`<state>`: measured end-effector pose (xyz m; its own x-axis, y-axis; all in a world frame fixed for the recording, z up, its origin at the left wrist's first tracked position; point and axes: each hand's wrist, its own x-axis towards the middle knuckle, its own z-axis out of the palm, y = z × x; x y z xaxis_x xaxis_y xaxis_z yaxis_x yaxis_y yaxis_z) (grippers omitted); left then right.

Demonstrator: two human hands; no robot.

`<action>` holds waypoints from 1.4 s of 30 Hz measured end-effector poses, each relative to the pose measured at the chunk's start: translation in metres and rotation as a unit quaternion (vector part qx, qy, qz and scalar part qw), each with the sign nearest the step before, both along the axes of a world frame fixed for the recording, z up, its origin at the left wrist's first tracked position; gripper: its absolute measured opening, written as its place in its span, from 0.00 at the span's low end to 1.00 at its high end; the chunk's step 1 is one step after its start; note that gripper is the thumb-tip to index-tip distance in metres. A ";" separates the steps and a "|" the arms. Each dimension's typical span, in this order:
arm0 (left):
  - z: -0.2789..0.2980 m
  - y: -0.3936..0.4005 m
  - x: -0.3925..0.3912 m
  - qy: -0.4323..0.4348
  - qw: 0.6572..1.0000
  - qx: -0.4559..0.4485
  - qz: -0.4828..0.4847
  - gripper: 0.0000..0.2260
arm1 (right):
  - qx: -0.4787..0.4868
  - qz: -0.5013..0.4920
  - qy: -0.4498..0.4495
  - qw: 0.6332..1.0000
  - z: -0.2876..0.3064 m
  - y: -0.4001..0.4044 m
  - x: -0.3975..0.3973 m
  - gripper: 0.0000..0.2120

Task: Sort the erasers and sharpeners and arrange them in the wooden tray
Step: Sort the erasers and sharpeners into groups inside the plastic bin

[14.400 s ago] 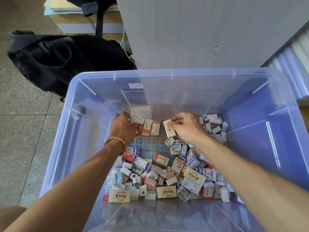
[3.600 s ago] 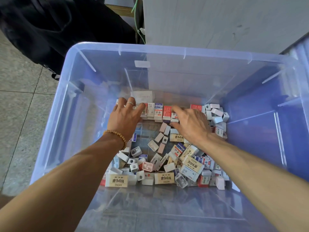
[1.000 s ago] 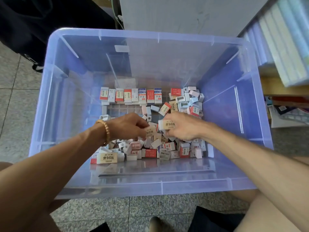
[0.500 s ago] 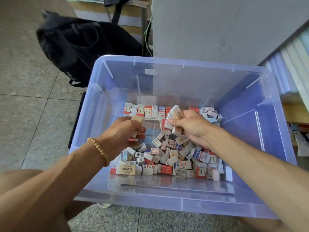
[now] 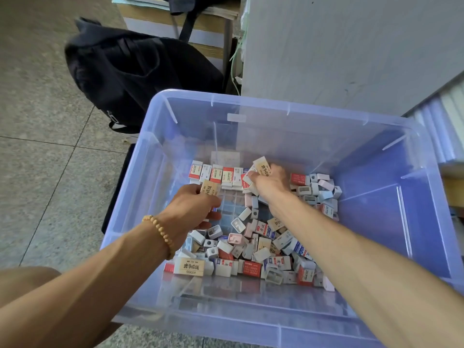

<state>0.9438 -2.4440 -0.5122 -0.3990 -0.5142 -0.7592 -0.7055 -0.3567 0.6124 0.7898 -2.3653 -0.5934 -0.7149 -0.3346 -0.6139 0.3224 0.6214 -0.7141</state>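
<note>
A clear blue plastic bin (image 5: 140, 182) holds a loose pile of erasers and sharpeners (image 5: 253, 249). Along its far wall stands a neat row of erasers (image 5: 217, 173). A cluster of small sharpeners (image 5: 319, 189) lies at the far right. My left hand (image 5: 193, 209) grips a beige eraser (image 5: 209, 189) just in front of the row. My right hand (image 5: 270, 183) holds a few erasers, one beige eraser (image 5: 262, 167) sticking up, at the row's right end. No wooden tray shows; a gridded patch (image 5: 229, 205) of the bin floor is bare between my hands.
A black backpack (image 5: 135, 69) lies on the tiled floor beyond the bin's left corner. A grey panel (image 5: 339, 46) stands behind the bin, with a wooden shelf of papers (image 5: 180, 11) at the back and stacked white sheets (image 5: 449, 114) at the right.
Both hands lifted erasers out of the pile and carried them toward the far row. The row of standing erasers has grown longer since the earliest frame. The camera tilted up.
</note>
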 end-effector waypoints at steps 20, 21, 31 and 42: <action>-0.009 0.002 -0.016 0.026 1.000 0.009 0.002 0.09 | 0.024 0.038 0.066 0.997 0.009 0.047 -0.028 0.07; -0.009 0.002 -0.017 0.027 1.000 0.011 0.003 0.09 | 0.015 0.015 0.050 0.999 0.009 0.048 -0.029 0.03; -0.017 0.001 -0.021 0.029 1.000 0.006 0.006 0.07 | 0.015 -0.030 0.023 0.999 0.001 0.044 -0.034 0.08; -0.025 0.004 -0.030 0.047 0.998 0.033 0.037 0.03 | 0.042 0.002 0.069 0.997 -0.005 0.040 -0.033 0.13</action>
<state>0.9136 -2.4403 -0.5374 -0.4335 -0.4947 -0.7532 -0.6157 -0.4477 0.6484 0.7570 -2.3250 -0.5985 -0.7928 -0.2899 -0.5361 0.2222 0.6815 -0.6972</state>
